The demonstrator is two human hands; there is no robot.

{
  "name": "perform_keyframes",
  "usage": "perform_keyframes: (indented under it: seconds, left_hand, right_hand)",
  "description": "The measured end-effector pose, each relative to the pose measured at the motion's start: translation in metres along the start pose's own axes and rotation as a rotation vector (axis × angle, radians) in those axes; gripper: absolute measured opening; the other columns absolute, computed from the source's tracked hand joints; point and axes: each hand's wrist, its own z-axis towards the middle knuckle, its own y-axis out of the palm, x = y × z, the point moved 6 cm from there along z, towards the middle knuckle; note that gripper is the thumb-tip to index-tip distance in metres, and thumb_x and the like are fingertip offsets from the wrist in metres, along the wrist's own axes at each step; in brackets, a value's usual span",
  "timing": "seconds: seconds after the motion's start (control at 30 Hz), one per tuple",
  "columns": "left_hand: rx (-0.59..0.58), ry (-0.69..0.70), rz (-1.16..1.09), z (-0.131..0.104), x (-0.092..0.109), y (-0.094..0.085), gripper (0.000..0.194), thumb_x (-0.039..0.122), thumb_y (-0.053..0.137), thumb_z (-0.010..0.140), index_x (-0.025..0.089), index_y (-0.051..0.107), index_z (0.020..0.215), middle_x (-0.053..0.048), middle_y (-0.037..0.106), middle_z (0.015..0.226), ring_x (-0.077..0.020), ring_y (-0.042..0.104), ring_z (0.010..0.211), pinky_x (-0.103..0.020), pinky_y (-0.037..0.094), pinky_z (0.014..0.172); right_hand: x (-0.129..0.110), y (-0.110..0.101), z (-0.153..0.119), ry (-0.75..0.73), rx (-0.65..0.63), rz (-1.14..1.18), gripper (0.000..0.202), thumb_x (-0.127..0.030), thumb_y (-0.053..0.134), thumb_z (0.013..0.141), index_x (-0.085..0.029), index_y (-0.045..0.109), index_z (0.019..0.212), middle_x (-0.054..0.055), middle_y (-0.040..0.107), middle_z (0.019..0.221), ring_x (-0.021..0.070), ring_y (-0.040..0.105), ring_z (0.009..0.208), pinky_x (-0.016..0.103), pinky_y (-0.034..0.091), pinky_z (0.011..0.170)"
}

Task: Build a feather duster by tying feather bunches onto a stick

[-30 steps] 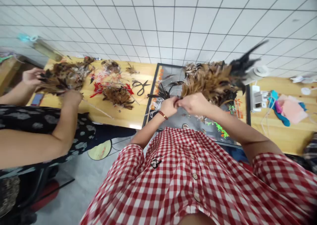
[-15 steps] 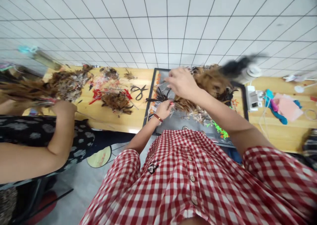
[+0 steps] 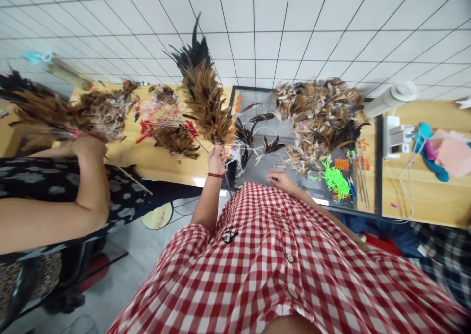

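My left hand [image 3: 217, 161] is closed round the thin stick of a feather duster [image 3: 206, 96], whose brown feathers end in a black tip against the tiled wall. A thin reddish string runs from this hand toward the right. My right hand [image 3: 281, 182] is low over the front of a dark tray [image 3: 265, 165], its fingers curled; whether they pinch the string's end is too small to tell. Black feathers [image 3: 272, 145] and white ties [image 3: 241, 152] lie between my hands. A large pile of brown feathers [image 3: 320, 111] covers the tray's back right.
Green ties [image 3: 336, 181] and thin sticks [image 3: 362, 182] lie at the tray's right. Beyond are a white adapter [image 3: 399, 138] and a white cylinder [image 3: 392, 98]. Red ties [image 3: 146, 130] and feathers [image 3: 176, 140] lie left. At far left, a person's hand [image 3: 88, 150] holds another duster.
The duster has swung from the right over the tray to upright at the left, held by my left hand. My right hand has dropped toward the tray's front edge.
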Motion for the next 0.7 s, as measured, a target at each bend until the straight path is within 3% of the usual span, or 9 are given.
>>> perform_keyframes:
  seconds: [0.1, 0.17, 0.3, 0.4, 0.5, 0.6, 0.7]
  left_hand:
    - [-0.023, -0.043, -0.022, -0.008, -0.004, 0.009, 0.032, 0.032, 0.076, 0.089, 0.015, 0.054, 0.074, 0.008, 0.044, 0.053, 0.0004, 0.026, 0.038, -0.012, 0.017, 0.036]
    - [-0.015, -0.037, -0.025, -0.012, 0.000, 0.011, 0.035, 0.033, 0.077, 0.088, 0.015, 0.052, 0.072, 0.008, 0.044, 0.054, 0.0008, 0.026, 0.038, -0.011, 0.017, 0.036]
    - [0.030, 0.054, -0.059, -0.021, 0.024, 0.001, 0.039, 0.035, 0.081, 0.085, 0.016, 0.049, 0.071, 0.008, 0.044, 0.054, 0.0010, 0.025, 0.038, -0.011, 0.015, 0.035]
    - [0.067, 0.113, -0.079, -0.031, 0.040, -0.015, 0.042, 0.036, 0.081, 0.085, 0.017, 0.046, 0.070, 0.008, 0.042, 0.054, 0.0009, 0.024, 0.039, -0.012, 0.015, 0.036]
    - [0.109, 0.128, -0.080, -0.042, 0.043, -0.035, 0.041, 0.036, 0.079, 0.086, 0.017, 0.046, 0.070, 0.009, 0.041, 0.054, 0.0007, 0.024, 0.039, -0.012, 0.015, 0.036]
    - [0.145, 0.118, -0.083, -0.048, 0.038, -0.053, 0.041, 0.036, 0.079, 0.087, 0.017, 0.046, 0.071, 0.008, 0.041, 0.055, 0.0006, 0.025, 0.039, -0.013, 0.014, 0.036]
    - [0.163, 0.113, -0.097, -0.048, 0.033, -0.064, 0.042, 0.036, 0.080, 0.085, 0.017, 0.046, 0.072, 0.009, 0.041, 0.055, 0.0006, 0.025, 0.039, -0.013, 0.014, 0.037]
  right_hand:
    - [-0.035, -0.014, 0.040, -0.110, 0.174, -0.064, 0.028, -0.024, 0.052, 0.095, -0.021, 0.075, 0.111, 0.010, 0.073, 0.118, 0.0225, 0.068, 0.109, 0.039, 0.054, 0.101]
    - [-0.058, -0.013, 0.072, -0.147, 0.188, -0.202, 0.035, -0.025, 0.050, 0.100, -0.016, 0.066, 0.130, 0.013, 0.065, 0.132, 0.0190, 0.063, 0.117, 0.031, 0.051, 0.102]
    - [-0.075, 0.027, 0.114, -0.153, -0.029, -0.493, 0.033, -0.013, 0.049, 0.100, -0.020, 0.070, 0.124, 0.008, 0.067, 0.121, 0.0157, 0.063, 0.103, 0.026, 0.048, 0.085]
    - [-0.067, 0.061, 0.116, -0.228, -0.172, -0.556, 0.027, -0.012, 0.060, 0.095, -0.024, 0.075, 0.114, 0.005, 0.069, 0.109, 0.0152, 0.060, 0.091, 0.027, 0.043, 0.075]
    - [-0.049, 0.073, 0.108, -0.263, -0.256, -0.608, 0.021, -0.014, 0.059, 0.097, -0.021, 0.078, 0.104, 0.008, 0.069, 0.104, 0.0155, 0.058, 0.083, 0.028, 0.042, 0.071]
    - [-0.032, 0.049, 0.101, -0.300, -0.257, -0.639, 0.027, -0.016, 0.053, 0.099, -0.022, 0.078, 0.107, 0.011, 0.069, 0.111, 0.0201, 0.060, 0.091, 0.032, 0.045, 0.078]
    - [-0.020, -0.001, 0.108, -0.300, -0.131, -0.609, 0.032, -0.017, 0.052, 0.097, -0.020, 0.077, 0.117, 0.013, 0.068, 0.120, 0.0244, 0.061, 0.103, 0.037, 0.047, 0.092]
